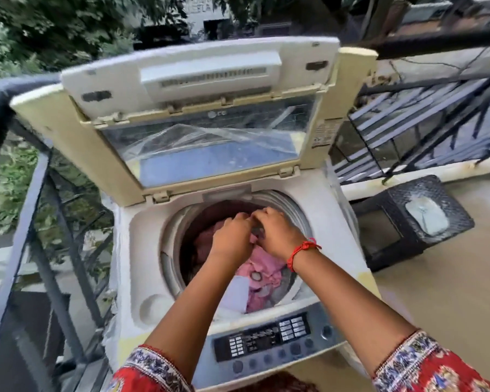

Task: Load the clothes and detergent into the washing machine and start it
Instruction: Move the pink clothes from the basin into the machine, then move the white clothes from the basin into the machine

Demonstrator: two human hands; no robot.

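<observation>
A white top-loading washing machine [142, 250] stands with its lid [96, 142] folded up and back. Pink clothes [262, 267], dark red cloth [207, 241] and a white piece [238, 292] lie in the drum [169, 264]. Both hands hover together over the drum's middle. My left hand [232, 236] and my right hand [277, 230], which wears a red thread at the wrist, have curled fingers that meet on a small dark item [256, 231]. What that item is, I cannot tell. The control panel [266, 338] runs along the machine's near edge.
A black woven stool [402, 236] with a white packet [427, 213] on top stands right of the machine on the tan floor. A metal railing [26, 207] runs along the left, another railing [436, 114] at the back right, with foliage beyond.
</observation>
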